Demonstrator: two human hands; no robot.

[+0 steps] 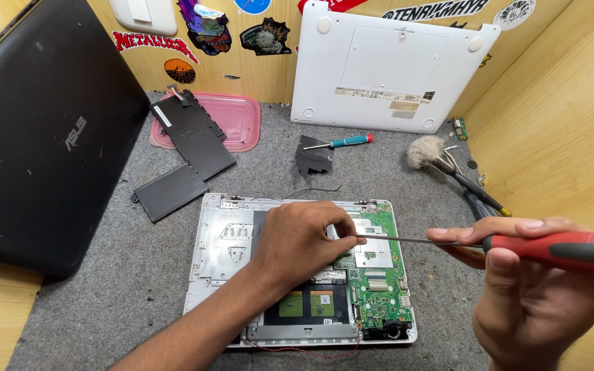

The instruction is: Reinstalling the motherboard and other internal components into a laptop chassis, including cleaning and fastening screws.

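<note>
An opened white laptop base [207,275] lies on the grey mat with its green circuit board [379,288] exposed on the right side. My left hand [297,237] rests over the middle of the base, its fingertips pinched together at the tip of a screwdriver. My right hand [537,288] grips the red-handled screwdriver [565,247] and holds it level, the thin metal shaft pointing left to my left fingertips. Whether a screw sits between those fingers cannot be seen.
A black L-shaped battery [187,154] lies partly on a pink tray [242,117]. A white bottom cover [386,69] leans on the back wall, a black laptop [42,130] at left. A teal screwdriver [342,142], brush [426,151] and pliers [479,199] lie behind.
</note>
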